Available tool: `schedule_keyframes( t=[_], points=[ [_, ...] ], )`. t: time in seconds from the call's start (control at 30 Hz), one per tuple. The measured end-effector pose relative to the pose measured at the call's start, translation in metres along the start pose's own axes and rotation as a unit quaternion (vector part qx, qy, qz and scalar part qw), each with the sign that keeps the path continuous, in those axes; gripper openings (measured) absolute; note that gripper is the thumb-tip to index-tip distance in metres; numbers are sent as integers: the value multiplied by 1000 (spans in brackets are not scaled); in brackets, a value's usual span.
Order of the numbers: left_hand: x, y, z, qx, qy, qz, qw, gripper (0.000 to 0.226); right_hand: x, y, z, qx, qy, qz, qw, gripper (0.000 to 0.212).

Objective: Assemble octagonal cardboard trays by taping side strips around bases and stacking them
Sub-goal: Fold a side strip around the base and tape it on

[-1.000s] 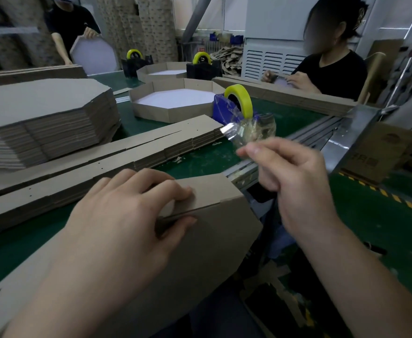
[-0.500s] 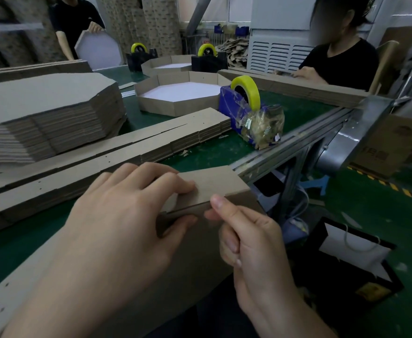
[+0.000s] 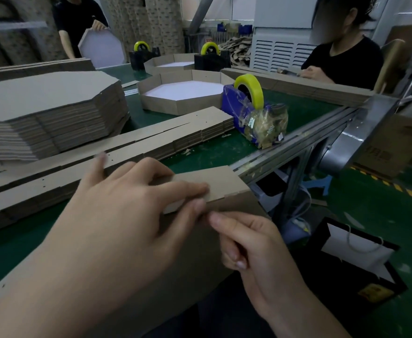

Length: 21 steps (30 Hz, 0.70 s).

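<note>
The half-built tray sits at the near edge of the bench (image 3: 212, 154), tipped so its base (image 3: 200, 254) faces me and hangs partly over the edge. My left hand (image 3: 127, 215) clamps the joint: its fingers (image 3: 187, 187) lie fairly straight across the side strip (image 3: 219, 181) and the thumb presses the base just below. My right hand (image 3: 256, 254) meets it at the seam, thumb tip against the strip's lower edge, the other fingers curled in. I cannot tell whether a piece of tape is under them.

I judge this corrugated board light and stiff in the flat, but springy at the scored folds, so the strip will want to open if I let go. I would hold right at the fold, close to the seam, and press evenly without crushing the edge. The tape dispenser (image 3: 246, 111) stands well beyond, past the flat strips (image 3: 151, 142).
</note>
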<state>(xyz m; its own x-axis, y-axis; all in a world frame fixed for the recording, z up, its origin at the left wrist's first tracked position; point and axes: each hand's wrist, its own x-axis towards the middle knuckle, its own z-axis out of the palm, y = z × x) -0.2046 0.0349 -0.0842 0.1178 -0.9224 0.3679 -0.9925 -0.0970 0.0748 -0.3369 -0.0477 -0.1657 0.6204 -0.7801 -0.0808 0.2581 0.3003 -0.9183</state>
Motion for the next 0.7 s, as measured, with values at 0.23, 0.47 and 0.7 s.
schedule_keyframes(
  t=[0.23, 0.47, 0.7],
  points=[
    [8, 18, 19, 35, 90, -32, 995, 31, -1, 0, 0, -15, -23, 19, 999, 26],
    [3, 12, 18, 70, 119, -23, 990, 29, -2, 14, -8, -54, -14, 93, 994, 25],
    [-10, 2, 19, 120, 101, -23, 987, 31, 6, 26, -24, -104, 229, -289, 924, 21]
  ],
)
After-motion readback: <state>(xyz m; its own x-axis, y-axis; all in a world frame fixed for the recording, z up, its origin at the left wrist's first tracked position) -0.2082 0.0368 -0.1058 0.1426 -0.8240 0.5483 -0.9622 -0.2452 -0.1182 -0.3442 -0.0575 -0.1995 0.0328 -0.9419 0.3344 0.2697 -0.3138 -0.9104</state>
